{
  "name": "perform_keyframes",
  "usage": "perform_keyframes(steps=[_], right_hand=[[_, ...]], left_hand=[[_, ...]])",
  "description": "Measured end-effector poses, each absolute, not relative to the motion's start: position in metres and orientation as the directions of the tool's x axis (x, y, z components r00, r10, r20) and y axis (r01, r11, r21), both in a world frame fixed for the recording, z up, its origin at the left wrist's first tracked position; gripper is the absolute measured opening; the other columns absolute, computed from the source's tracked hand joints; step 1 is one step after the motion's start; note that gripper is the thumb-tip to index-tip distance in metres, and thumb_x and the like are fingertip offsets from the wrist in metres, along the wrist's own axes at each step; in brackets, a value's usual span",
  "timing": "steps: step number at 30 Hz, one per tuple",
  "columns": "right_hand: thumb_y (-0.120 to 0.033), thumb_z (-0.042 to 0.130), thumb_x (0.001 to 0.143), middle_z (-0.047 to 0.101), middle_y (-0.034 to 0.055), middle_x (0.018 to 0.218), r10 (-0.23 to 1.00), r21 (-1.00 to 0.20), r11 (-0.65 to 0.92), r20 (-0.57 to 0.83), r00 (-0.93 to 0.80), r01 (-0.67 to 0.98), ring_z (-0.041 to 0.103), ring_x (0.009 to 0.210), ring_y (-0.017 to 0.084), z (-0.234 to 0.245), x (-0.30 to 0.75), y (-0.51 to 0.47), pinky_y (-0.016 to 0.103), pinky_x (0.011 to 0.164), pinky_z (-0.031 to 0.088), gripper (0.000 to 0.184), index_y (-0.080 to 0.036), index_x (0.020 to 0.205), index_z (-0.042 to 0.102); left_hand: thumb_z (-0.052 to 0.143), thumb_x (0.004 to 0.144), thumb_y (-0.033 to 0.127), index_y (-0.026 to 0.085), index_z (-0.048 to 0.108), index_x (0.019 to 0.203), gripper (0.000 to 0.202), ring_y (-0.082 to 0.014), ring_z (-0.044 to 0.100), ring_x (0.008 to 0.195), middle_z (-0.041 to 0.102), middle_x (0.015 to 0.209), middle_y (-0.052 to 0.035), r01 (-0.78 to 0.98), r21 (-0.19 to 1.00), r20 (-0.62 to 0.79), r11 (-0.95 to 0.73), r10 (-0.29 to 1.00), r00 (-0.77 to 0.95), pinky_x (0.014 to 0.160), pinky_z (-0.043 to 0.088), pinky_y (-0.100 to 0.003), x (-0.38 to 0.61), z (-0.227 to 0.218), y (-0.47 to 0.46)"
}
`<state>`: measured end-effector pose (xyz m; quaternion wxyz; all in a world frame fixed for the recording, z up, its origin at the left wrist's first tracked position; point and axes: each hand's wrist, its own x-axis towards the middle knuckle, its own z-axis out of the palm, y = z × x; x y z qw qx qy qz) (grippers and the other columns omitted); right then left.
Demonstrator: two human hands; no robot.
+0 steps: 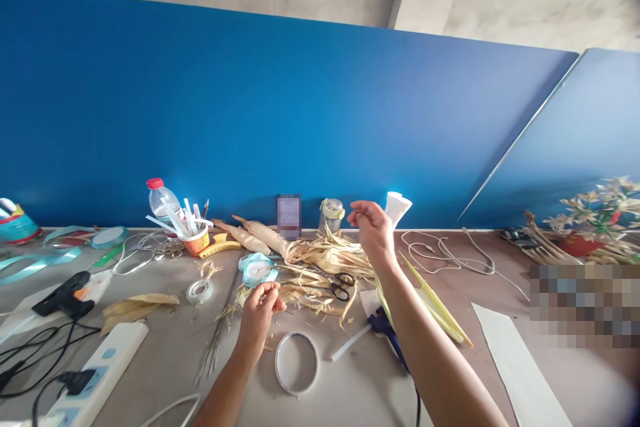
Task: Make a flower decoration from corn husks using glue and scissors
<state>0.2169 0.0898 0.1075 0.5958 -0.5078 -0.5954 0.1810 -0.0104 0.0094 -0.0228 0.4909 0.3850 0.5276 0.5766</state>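
Loosely, left hand [260, 310] and right hand [375, 228] curl fingers (I can't tell if gripping) near crinkled, papery husks [337, 257].

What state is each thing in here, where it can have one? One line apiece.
Left hand: fingers curled, contents unclear
Right hand: raised, fingers curled, contents unclear
Plastic bottle: upright, red cap on
Orange cup: upright, holding white sticks
Scissors: lying on dried husks, blade opening unclear
Power strip: black plug inserted
Blue glue gun: lying down, glue stick protruding
Black glue gun: lying down
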Motion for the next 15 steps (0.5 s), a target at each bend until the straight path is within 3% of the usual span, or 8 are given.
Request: perform_keyframes(steps=[2,4,10,15], right_hand=[[-0.025,0.038,0.082,0.061,0.0011,0.069,0.909,-0.747,0.292,0.410,0.068,0.597,0.053,0.059,0.013,0.091,0.217,0.104,0.025,0.059,0.042,0.028,-0.017,0.097,0.060],[-0.020,0.046,0.077,0.062,0.0038,0.080,0.942,-0.623,0.247,0.334,-0.033,0.743,0.055,0.070,0.015,0.069,0.216,0.115,0.026,0.066,0.041,0.023,-0.019,0.092,0.064],[-0.006,0.052,0.065,0.058,0.0077,0.078,0.946,-0.576,0.251,0.315,-0.072,0.778,0.054,0.079,0.020,0.023,0.212,0.124,0.028,0.071,0.039,0.018,-0.016,0.064,0.066],[-0.012,0.049,0.072,0.057,0.0080,0.087,0.921,-0.654,0.268,0.389,0.011,0.708,0.052,0.074,0.017,0.038,0.216,0.125,0.027,0.068,0.040,0.014,-0.015,0.071,0.063]], left_hand=[[0.063,0.066,0.037,0.019,0.063,0.078,0.022,-0.0155,0.056,0.051,0.057,0.051,0.0016,-0.153,0.987,-0.080,0.046,0.971,-0.223,0.059,0.050,-0.030,-0.010,-0.023,0.010],[0.063,0.066,0.037,0.019,0.062,0.078,0.021,-0.0150,0.055,0.050,0.057,0.050,0.0020,-0.163,0.986,-0.075,0.040,0.973,-0.218,0.059,0.049,-0.030,-0.010,-0.023,0.009],[0.064,0.065,0.039,0.020,0.061,0.076,0.022,-0.0168,0.056,0.050,0.059,0.051,0.0003,-0.173,0.985,-0.062,0.025,0.975,-0.212,0.057,0.048,-0.031,-0.010,-0.023,0.010],[0.064,0.064,0.039,0.020,0.061,0.075,0.022,-0.0158,0.054,0.050,0.058,0.052,0.0014,-0.203,0.979,-0.076,0.032,0.974,-0.214,0.057,0.047,-0.030,-0.011,-0.023,0.010]])
